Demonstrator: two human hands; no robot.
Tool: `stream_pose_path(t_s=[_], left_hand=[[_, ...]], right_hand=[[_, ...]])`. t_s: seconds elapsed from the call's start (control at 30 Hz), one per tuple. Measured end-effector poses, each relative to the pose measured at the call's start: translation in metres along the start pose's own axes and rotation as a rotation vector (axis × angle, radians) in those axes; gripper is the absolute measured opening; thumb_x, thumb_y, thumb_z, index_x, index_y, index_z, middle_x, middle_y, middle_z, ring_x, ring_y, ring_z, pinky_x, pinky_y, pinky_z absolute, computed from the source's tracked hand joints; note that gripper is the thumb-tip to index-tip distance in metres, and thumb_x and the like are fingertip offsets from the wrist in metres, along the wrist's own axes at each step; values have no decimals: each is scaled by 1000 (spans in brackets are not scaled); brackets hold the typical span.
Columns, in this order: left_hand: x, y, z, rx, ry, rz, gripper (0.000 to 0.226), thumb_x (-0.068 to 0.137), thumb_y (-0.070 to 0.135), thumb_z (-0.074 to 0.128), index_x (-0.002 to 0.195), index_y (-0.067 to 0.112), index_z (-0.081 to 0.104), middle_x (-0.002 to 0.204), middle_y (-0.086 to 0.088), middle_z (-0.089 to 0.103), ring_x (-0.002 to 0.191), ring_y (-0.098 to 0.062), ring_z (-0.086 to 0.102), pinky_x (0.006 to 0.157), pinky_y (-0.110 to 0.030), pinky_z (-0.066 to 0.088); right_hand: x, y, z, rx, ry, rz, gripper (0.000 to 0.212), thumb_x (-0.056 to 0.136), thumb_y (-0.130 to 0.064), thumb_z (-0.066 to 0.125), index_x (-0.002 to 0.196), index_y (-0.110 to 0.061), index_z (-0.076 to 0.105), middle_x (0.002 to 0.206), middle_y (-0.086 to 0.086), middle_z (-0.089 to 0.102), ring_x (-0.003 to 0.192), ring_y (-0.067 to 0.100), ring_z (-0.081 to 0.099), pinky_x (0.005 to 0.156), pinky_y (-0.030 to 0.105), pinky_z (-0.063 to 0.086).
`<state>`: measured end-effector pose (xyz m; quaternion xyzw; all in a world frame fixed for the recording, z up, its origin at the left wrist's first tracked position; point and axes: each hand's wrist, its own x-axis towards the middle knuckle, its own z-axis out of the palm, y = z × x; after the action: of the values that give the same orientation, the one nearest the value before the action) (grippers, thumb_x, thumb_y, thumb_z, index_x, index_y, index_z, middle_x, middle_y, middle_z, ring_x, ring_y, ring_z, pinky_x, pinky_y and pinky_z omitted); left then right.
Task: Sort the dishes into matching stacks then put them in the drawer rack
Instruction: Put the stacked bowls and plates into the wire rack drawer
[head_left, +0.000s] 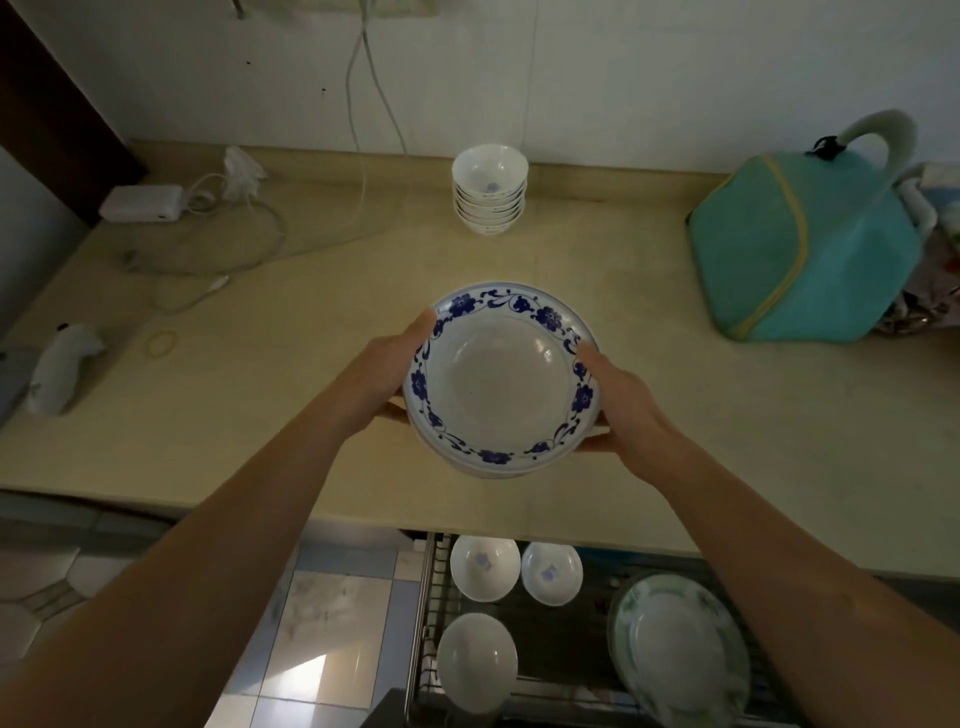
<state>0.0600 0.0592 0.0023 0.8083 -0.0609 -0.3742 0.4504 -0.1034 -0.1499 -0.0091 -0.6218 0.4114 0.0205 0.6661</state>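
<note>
Beige desk (260, 415), drawer rack (566, 639) open just below its near edge. Blue-rimmed plates (501, 379) stacked, gripped by left hand (387, 371) and right hand (626, 402) at opposite rims, held above desk. Rack directly below, toward the body; both hands equally near.

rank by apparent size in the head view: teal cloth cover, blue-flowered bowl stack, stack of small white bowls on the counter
1. teal cloth cover
2. blue-flowered bowl stack, though it is held nearer the camera
3. stack of small white bowls

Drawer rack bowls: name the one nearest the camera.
The plain white bowl at the front left of the drawer rack; the other two bowls sit behind it, showing blue marks.
</note>
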Motion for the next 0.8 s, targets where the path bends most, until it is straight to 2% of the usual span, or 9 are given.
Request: stream_pose_path(t_s=[0.1, 0.2, 0.23, 0.33, 0.43, 0.5, 0.6, 0.7, 0.8], left_hand=[[13, 17, -2, 129, -33, -19, 84, 72, 97, 22, 82, 37, 80, 79, -2, 79, 67, -16, 76, 65, -35, 59], [23, 20, -1, 160, -31, -33, 87, 71, 99, 21, 77, 35, 80, 77, -5, 79, 65, -19, 76, 65, -36, 58], [26, 19, 0, 165, -30, -30, 87, 74, 97, 21, 77, 32, 80, 77, -5, 79, 66, -20, 76, 66, -36, 59], [31, 14, 2, 171, -22, -25, 90, 83, 91, 22, 81, 22, 81, 77, -6, 79, 69, -23, 76, 69, -37, 59], [32, 13, 2, 185, -46, -6, 91, 85, 89, 20, 85, 22, 81, 80, -7, 79, 71, -24, 77, 69, -36, 59], [31, 13, 0, 142, -115, -19, 87, 83, 91, 19, 91, 30, 80, 88, -6, 80, 78, -24, 77, 73, -40, 61], [25, 13, -2, 61, -203, -36, 83, 81, 93, 19, 105, 39, 77, 101, -5, 79, 93, -28, 76, 87, -53, 60], [14, 8, 0, 26, -183, -18, 79, 83, 92, 20, 106, 42, 76, 101, -4, 79, 94, -28, 76, 90, -57, 58], [-7, -4, 5, 21, -144, 13, 73, 85, 90, 21, 100, 45, 77, 96, -2, 80, 86, -25, 77, 87, -53, 60]], right_hand=[[5, 6, 9, -34, 50, 5, 61, 96, -72, 39, 94, -25, 78, 77, 2, 79, 64, 17, 76, 48, 31, 58], [8, 10, 11, 54, 64, 44, 65, 96, -76, 32, 79, -35, 81, 77, 3, 79, 66, 21, 77, 53, 36, 61], [9, 11, 11, 105, 57, 59, 63, 95, -77, 31, 79, -41, 80, 81, 3, 80, 71, 23, 77, 57, 41, 63], [10, 10, 14, 265, 59, 135, 59, 92, -80, 35, 103, -38, 76, 97, 6, 80, 89, 36, 76, 77, 61, 61], [8, 10, 16, 332, 44, 173, 62, 89, -81, 40, 114, -36, 73, 103, 8, 79, 95, 39, 75, 79, 68, 58], [4, 8, 17, 368, 17, 190, 62, 86, -83, 43, 112, -37, 75, 104, 8, 79, 96, 39, 74, 78, 68, 57], [-5, 5, 21, 400, -1, 192, 59, 78, -85, 49, 96, -38, 80, 99, 7, 80, 94, 38, 75, 76, 66, 58], [-16, 5, 25, 388, 53, 188, 63, 81, -83, 46, 106, -34, 77, 102, 9, 79, 98, 41, 73, 78, 67, 57], [-31, 14, 24, 355, 101, 170, 63, 88, -82, 40, 109, -35, 75, 100, 8, 80, 92, 38, 75, 74, 61, 60]])
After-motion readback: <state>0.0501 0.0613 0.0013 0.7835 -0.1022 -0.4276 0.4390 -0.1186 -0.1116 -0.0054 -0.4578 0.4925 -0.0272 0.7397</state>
